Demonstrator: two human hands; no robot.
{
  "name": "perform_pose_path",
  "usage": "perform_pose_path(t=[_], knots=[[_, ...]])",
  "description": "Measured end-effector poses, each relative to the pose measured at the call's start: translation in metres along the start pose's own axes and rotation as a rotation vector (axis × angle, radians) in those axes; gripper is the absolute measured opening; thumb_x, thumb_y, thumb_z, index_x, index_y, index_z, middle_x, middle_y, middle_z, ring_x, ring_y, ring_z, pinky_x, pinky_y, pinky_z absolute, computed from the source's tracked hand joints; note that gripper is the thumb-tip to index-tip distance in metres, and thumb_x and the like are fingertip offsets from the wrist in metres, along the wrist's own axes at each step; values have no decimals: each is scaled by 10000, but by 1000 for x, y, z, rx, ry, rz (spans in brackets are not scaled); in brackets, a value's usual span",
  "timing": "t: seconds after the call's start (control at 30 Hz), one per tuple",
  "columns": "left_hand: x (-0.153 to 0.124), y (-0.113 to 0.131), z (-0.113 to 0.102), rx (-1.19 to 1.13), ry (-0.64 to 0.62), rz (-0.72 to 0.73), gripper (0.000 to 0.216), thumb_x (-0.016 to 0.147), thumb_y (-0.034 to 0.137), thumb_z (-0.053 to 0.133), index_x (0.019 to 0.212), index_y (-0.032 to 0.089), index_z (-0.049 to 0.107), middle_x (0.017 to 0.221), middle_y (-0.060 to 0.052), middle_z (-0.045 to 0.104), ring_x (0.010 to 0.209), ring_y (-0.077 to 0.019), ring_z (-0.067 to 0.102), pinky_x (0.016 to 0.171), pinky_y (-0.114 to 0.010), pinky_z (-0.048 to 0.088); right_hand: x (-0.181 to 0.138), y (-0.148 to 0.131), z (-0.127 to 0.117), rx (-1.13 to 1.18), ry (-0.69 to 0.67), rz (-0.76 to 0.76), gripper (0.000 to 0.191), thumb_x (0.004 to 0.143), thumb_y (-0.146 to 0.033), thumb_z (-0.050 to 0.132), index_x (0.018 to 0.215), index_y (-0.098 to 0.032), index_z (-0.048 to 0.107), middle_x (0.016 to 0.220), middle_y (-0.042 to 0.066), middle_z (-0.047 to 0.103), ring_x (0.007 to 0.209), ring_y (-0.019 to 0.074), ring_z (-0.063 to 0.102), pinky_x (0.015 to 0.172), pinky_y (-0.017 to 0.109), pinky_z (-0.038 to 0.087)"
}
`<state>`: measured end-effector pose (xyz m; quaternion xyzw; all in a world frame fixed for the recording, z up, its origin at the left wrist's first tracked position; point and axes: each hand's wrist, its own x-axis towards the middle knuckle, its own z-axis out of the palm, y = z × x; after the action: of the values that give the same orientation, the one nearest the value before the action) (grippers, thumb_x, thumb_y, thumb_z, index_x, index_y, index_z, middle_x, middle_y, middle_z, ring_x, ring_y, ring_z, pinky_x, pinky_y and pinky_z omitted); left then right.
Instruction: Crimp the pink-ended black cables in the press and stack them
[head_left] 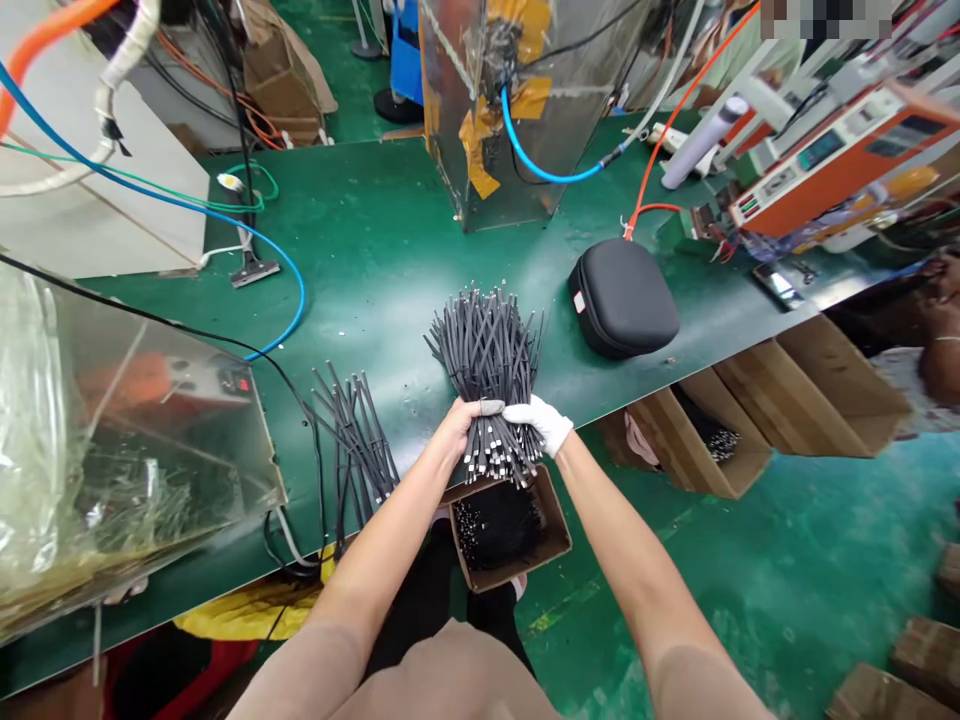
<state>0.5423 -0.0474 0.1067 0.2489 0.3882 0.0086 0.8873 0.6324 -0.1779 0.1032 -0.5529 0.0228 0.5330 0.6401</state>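
A thick bundle of black cables (491,345) with pale metal-looking ends fans out over the front edge of the green bench. My left hand (463,420) wraps round its left side, with a grey covering on the thumb. From the right, my right hand (546,424) in a white glove closes on the same bundle, its fingertips close to the left thumb. Directly below is a cardboard box (553,525) holding many more black cables (496,525). A smaller loose pile of black cables (360,440) lies on the bench beside my left forearm.
A black zip case (626,297) sits on the green bench (367,240) to the right. Clear plastic enclosures (487,150) stand behind and at left. An orange machine (840,150), open cardboard boxes (705,430) and another person's arm (941,330) are at right. Hoses and wires cross the left.
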Motion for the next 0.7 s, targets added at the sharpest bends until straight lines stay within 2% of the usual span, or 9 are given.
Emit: perform_pose_path(t=[0.17,0.37,0.5,0.6,0.7], knots=[[-53,-35,-2,67,-68,1,579,432,46,808,995,97,685,839,-114,778,638,-282,734,651,-445,636,-65,33,-6,-6,25,-103,602,506,-280,908,1054,-176,681,978,70,775,857,268,734,860,455,593],[-106,-105,25,174,-132,-41,736,417,31,825,1128,128,664,975,-130,776,860,-344,746,773,-466,628,-165,78,-38,102,83,-188,614,539,-296,889,1111,-206,685,1046,72,761,904,286,726,893,467,579],[-135,-178,48,265,-218,-87,711,424,52,841,1113,107,675,936,-148,777,822,-353,750,764,-469,628,-233,122,-79,191,81,-270,601,555,-336,872,1113,-198,696,1046,84,757,925,303,719,909,479,570],[-161,-251,67,344,-241,-182,728,430,74,842,1136,106,665,895,-145,781,758,-354,753,729,-485,629,-288,163,-125,223,145,-332,615,508,-358,878,1071,-186,702,1004,85,761,922,310,710,913,490,559],[-187,-330,97,440,-226,-253,688,447,102,837,1115,122,674,845,-120,785,747,-343,758,731,-459,634,-353,199,-179,247,210,-384,656,467,-343,881,1074,-166,706,982,83,759,915,305,702,901,489,552]])
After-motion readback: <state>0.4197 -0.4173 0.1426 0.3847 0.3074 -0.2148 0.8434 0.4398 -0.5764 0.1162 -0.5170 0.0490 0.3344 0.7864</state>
